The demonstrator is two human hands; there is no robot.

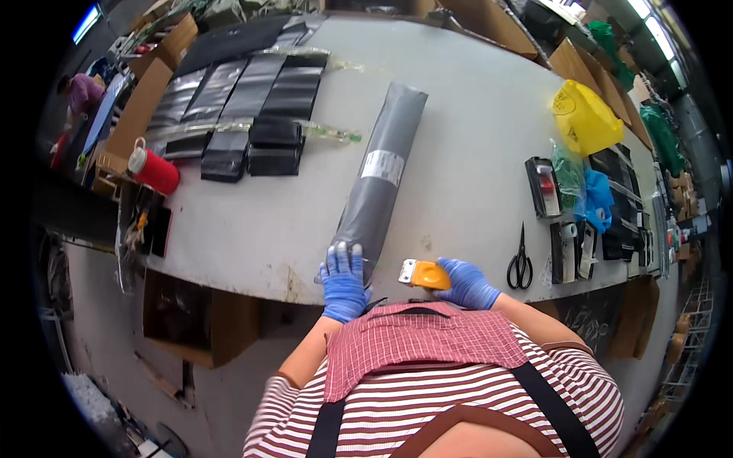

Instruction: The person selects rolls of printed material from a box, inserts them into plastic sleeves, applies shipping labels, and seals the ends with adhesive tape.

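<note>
White table (473, 137), grey parcel (379, 179) under left hand (343, 281) fingers, right hand (466, 282) w/ orange tool (425, 275)

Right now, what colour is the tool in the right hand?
Orange, with a pale metal front; the tool shows best in the head view, in the right hand.

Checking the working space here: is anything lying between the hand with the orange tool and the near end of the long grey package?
Nothing visible. The right hand holds the orange tool beside the grey package, with only bare table between. The left hand rests on the package's near end.
</note>
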